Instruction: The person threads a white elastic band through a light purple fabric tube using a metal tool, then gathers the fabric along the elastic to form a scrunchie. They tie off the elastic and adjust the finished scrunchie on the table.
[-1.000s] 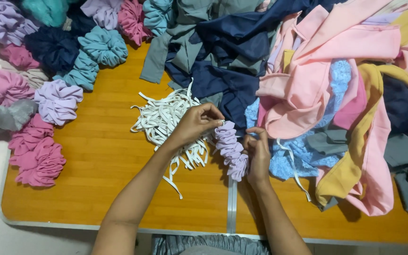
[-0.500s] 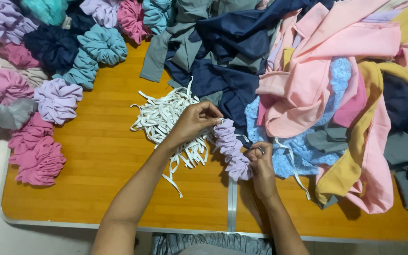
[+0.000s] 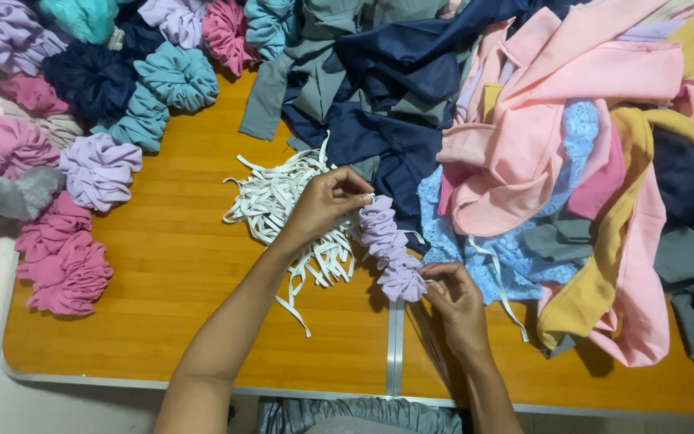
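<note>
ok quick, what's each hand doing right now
Left hand: closed, pinching the upper end of the gathered lilac fabric tube.
Right hand: closed, pinching its lower end.

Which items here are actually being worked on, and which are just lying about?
In hand:
- lilac ruched fabric tube, gripped by left hand and right hand
- white elastic strips, under left hand

Lying about:
- finished scrunchies
- loose fabric pile
- wooden table

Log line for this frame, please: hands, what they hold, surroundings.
left hand: pinches top end of gathered lilac fabric tube | right hand: pinches its bottom end | beside: pile of white elastic strips | surface: orange wooden table
</note>
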